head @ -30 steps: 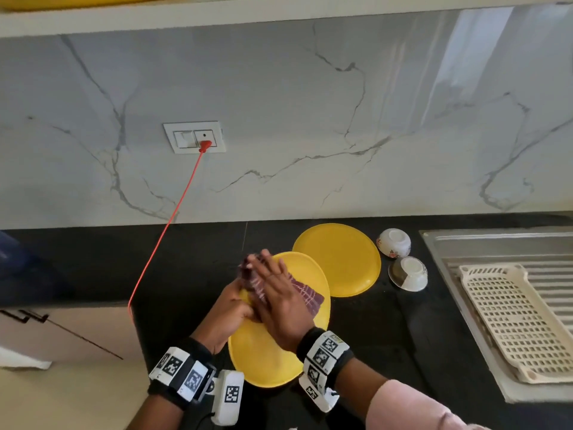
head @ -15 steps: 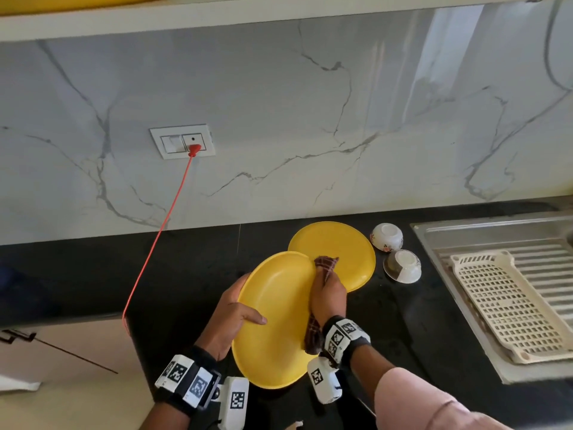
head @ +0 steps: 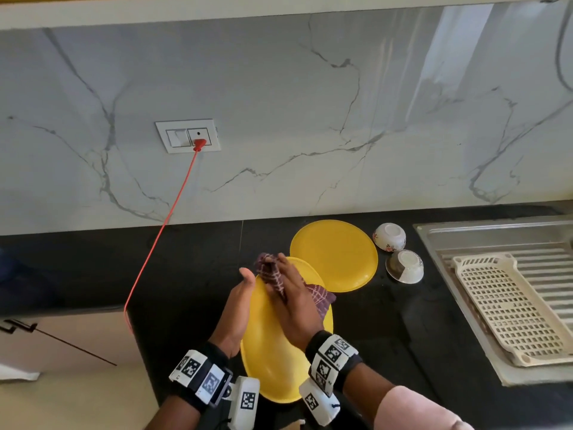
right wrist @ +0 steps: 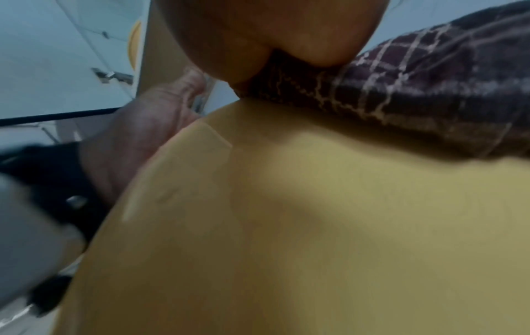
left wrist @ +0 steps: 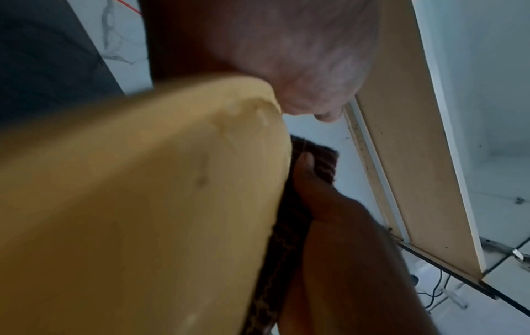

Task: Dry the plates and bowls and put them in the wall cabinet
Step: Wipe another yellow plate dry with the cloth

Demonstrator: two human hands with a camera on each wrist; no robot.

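Note:
My left hand (head: 240,301) holds a yellow plate (head: 279,367) by its left rim, tilted above the black counter, thumb pointing up beside the edge. My right hand (head: 294,301) lies across the plate's upper face and holds a dark checked cloth (head: 269,270) against it. The cloth bunches past the fingertips and sticks out on the right. In the right wrist view the cloth (right wrist: 416,86) sits under my palm on the plate (right wrist: 286,226). A second yellow plate (head: 338,252) lies flat on the counter. Two white bowls (head: 390,236) (head: 404,265) sit upside down beside it.
A cream plastic rack (head: 508,308) lies on the steel sink drainboard (head: 483,234) at right. A red cable (head: 161,234) runs from the wall socket (head: 187,136) down over the counter's left edge. The underside of the wall cabinet (head: 217,10) spans the top.
My right hand has swept the cloth from the plate's right rim back across to its upper left face. The left thumb has come off the plate's face and now points up.

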